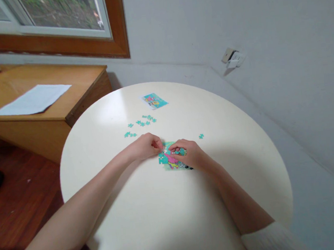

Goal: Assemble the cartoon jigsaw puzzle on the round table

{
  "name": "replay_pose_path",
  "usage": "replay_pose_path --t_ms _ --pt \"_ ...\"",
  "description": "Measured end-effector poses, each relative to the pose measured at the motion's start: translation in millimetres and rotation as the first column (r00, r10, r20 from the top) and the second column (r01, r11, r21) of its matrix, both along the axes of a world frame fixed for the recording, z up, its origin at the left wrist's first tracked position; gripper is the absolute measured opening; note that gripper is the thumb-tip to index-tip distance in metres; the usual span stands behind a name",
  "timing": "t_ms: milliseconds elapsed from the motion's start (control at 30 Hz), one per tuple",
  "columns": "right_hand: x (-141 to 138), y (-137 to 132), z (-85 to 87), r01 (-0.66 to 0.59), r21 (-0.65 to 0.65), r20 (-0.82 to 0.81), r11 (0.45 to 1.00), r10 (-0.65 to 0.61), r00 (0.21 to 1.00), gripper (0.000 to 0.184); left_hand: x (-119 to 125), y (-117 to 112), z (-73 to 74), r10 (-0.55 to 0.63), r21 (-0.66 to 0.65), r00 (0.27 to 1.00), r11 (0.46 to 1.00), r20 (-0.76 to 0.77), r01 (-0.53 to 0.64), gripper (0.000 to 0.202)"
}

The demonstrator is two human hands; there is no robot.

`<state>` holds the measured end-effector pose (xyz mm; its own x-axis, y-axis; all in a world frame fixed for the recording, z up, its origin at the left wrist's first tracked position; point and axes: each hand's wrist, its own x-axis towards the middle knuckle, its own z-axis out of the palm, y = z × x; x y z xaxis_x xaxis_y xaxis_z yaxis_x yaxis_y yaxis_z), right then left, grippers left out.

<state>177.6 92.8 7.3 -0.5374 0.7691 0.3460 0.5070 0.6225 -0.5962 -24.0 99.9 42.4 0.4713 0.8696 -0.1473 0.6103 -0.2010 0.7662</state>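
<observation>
Teal puzzle pieces (145,121) lie loose on the round white table (153,222), well beyond the fingers. Both hands meet over the partly built puzzle (171,161): the left hand (144,146) pinches at its upper edge, the right hand (188,154) rests curled on it. Whether either holds a piece, I cannot tell. A picture card (154,101) lies farther away.

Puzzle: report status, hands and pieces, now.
Left hand and right hand both pinching at the part-built puzzle. Loose pieces lie beyond, one piece to the right. Picture card farther back.
</observation>
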Motion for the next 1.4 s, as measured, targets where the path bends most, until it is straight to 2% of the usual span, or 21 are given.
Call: replay_pose_path --t_ms 233,867,1400 --pt "0.2 0.3 -1.0 0.0 0.005 -0.002 1.0 0.0 1.0 0.017 0.5 -0.6 0.0 -0.002 -0.033 1.0 0.999 0.007 0.002 0.014" --pt "0.4 0.6 -2.4 -0.006 0.01 -0.008 1.0 0.006 1.0 0.017 3.5 0.7 -4.7 0.004 0.07 0.996 0.998 -0.094 0.003 0.016" --pt "-0.1 0.8 -1.8 -0.006 0.004 -0.002 1.0 0.006 1.0 0.015 7.8 -5.5 6.4 0.027 0.089 0.981 0.996 -0.192 -0.01 0.013"
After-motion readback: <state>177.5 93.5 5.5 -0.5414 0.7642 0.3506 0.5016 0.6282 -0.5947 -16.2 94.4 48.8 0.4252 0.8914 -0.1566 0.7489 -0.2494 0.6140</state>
